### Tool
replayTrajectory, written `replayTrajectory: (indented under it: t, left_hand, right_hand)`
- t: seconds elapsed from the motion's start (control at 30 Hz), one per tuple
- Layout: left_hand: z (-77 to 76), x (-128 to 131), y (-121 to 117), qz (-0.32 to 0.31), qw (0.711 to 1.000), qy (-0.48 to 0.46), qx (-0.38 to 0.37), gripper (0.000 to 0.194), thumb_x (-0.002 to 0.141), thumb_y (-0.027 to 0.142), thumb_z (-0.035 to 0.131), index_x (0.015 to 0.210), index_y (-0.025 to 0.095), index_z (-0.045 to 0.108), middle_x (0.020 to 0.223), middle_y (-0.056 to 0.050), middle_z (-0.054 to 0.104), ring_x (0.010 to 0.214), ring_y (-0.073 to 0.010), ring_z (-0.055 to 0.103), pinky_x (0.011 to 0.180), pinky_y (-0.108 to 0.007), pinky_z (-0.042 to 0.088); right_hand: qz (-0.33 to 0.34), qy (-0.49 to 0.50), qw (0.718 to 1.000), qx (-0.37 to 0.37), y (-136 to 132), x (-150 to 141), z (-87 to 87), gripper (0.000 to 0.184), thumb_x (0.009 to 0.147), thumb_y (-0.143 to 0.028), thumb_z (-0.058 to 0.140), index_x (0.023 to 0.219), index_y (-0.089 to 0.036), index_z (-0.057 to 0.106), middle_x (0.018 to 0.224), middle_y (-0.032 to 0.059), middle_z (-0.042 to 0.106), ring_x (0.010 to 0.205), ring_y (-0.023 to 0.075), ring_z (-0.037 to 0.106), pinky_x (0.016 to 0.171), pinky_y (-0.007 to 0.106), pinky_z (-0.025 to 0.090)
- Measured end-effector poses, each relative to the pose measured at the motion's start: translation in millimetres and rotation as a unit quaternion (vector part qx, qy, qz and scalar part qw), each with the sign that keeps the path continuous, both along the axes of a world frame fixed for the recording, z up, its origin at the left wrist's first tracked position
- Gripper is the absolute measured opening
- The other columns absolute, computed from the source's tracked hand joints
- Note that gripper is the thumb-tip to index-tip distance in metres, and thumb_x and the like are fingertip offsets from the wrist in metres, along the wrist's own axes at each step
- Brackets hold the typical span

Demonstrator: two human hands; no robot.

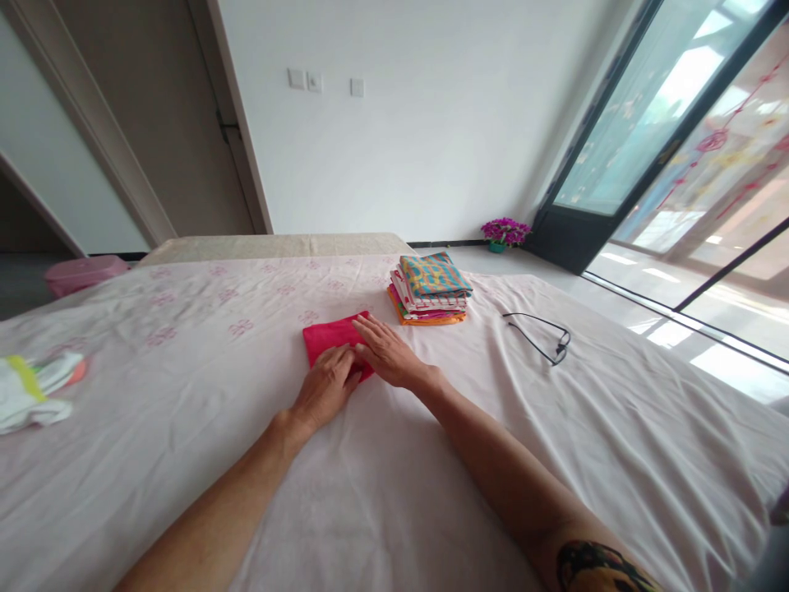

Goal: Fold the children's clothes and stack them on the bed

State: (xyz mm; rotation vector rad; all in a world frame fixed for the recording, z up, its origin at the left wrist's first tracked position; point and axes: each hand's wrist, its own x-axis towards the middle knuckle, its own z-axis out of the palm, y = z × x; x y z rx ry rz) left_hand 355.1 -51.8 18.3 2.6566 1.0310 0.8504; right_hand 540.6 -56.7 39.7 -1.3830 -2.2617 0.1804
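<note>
A bright red cloth point(328, 335), folded into a small flat piece, lies on the pale pink bedsheet point(370, 493). My left hand point(326, 382) rests on its near side, palm down, with fingers slightly bent and not gripping. Across the right part of the cloth my right hand point(389, 352) lies flat, fingers stretched out. The fingertips of the two hands come close together, and they cover part of the cloth. Just beyond my right hand sits a stack of folded cloths point(431, 288), with a blue and yellow patterned one on top and an orange one at the bottom.
Black-framed glasses point(546, 341) lie on the sheet to the right. At the far left is a crumpled white and yellow-green cloth point(37, 390). Past the bed are a pink plastic stool or bin point(86, 274), purple flowers in a pot point(505, 233) and a glass door point(616, 148).
</note>
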Motion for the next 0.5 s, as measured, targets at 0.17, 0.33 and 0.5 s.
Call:
replayTrajectory:
  t: [0.17, 0.33, 0.5]
  left_hand:
    - [-11.6, -7, -1, -0.005, 0.999, 0.025, 0.026, 0.021, 0.087, 0.019, 0.057, 0.108, 0.020, 0.057, 0.126, -0.010, 0.061, 0.133, -0.0254, 0.047, 0.115, -0.049, 0.034]
    - [-2.3, -21, -6, -0.039, 0.998, 0.025, -0.040, 0.031, 0.089, 0.031, 0.055, 0.118, 0.021, 0.058, 0.140, -0.011, 0.056, 0.141, -0.0264, 0.040, 0.117, -0.052, 0.030]
    - [11.8, -67, -11, -0.015, 0.987, -0.065, -0.146, 0.028, 0.093, 0.027, 0.042, 0.110, 0.024, 0.064, 0.125, -0.006, 0.068, 0.124, -0.0184, 0.058, 0.106, -0.035, 0.045]
  right_hand:
    - [-0.040, -0.087, 0.993, -0.075, 4, 19, -22.7, 0.056, 0.103, -0.041, 0.034, 0.155, -0.020, 0.027, 0.161, 0.0127, 0.024, 0.149, 0.0267, 0.019, 0.119, 0.053, 0.016]
    - [-0.057, -0.062, 0.993, -0.083, 12, 34, -24.1, 0.054, 0.102, -0.037, 0.034, 0.152, -0.016, 0.033, 0.158, 0.0136, 0.031, 0.147, 0.0265, 0.025, 0.119, 0.050, 0.019]
    - [-0.185, 0.077, 0.976, -0.087, 27, 47, -16.2, 0.039, 0.091, -0.019, 0.045, 0.126, -0.022, 0.062, 0.126, 0.0089, 0.066, 0.120, 0.0235, 0.058, 0.101, 0.037, 0.044]
